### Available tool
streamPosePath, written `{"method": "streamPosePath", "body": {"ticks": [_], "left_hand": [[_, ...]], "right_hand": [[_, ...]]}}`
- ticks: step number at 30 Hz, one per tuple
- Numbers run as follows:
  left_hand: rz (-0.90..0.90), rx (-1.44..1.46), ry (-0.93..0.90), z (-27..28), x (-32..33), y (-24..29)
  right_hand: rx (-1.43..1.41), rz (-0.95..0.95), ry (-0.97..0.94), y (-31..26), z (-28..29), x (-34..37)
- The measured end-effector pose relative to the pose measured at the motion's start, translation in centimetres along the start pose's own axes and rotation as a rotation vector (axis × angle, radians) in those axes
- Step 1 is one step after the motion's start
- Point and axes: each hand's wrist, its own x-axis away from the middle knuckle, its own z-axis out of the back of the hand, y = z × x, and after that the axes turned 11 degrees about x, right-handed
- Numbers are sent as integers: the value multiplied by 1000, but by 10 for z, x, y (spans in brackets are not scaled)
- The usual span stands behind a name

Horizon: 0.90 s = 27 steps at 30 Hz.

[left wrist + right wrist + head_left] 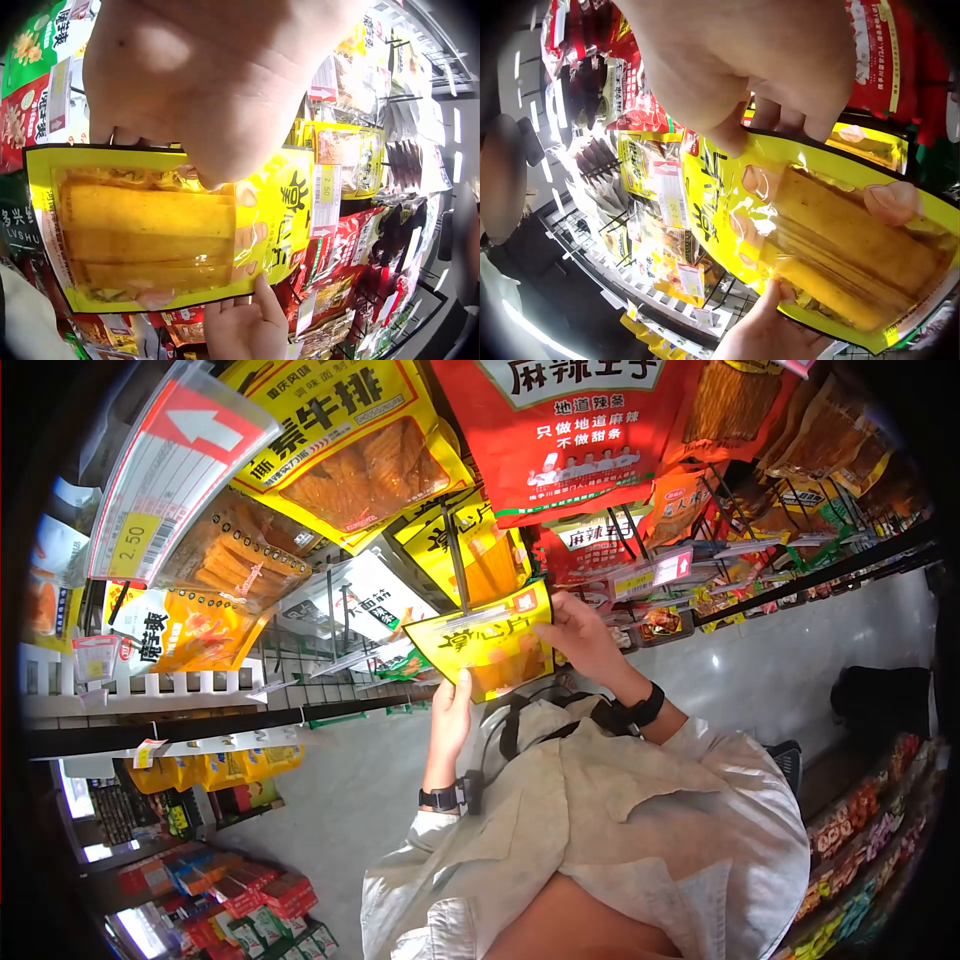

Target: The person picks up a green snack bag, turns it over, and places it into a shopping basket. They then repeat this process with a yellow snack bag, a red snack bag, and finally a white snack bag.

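Red snack bag (590, 455): hangs far, to the right. Yellow windowed snack packet (492, 650): is held near, between both hands. Left hand (452, 708): pinches the packet's near left edge, thumb in front. Right hand (588, 640): pinches its right edge. Black wrist straps (445, 796): one per wrist.

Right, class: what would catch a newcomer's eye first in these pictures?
First, the yellow packet, held by the left hand and right hand near the middle of the head view. Above it is a big red bag, with a large price tag at upper left.
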Motion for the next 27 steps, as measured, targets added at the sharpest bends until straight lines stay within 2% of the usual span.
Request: {"method": "streamPosePath", "body": {"ticks": [5,7,9,11,14,16,17,18,22,23,25,27], "left_hand": [[3,10,-6,3,-9,12],[47,40,-2,1,-16,4],[72,95,21,-4,-22,0],[82,169,58,-11,-27,0],[108,199,32,-11,-39,8],[-1,225,7,-13,-53,10],[25,135,1,-7,-66,10],[-30,97,-47,0,-85,4],[-288,20,-180,8,-132,-1],[-250,41,-207,12,-137,-6],[-165,71,-266,23,-141,-18],[-212,294,-405,34,-140,-61]], "right_hand": [[71,59,67,2,-4,-23],[173,2,86,12,2,-28],[136,-12,119,18,3,-28],[-46,20,170,20,-4,-27],[47,34,292,27,-4,-16],[101,7,365,27,-1,0],[128,-6,404,27,2,9],[219,-21,438,38,11,21],[221,-187,485,92,46,91],[190,-261,516,112,55,116],[262,-496,763,160,60,175],[273,-608,1048,235,55,255]]}}
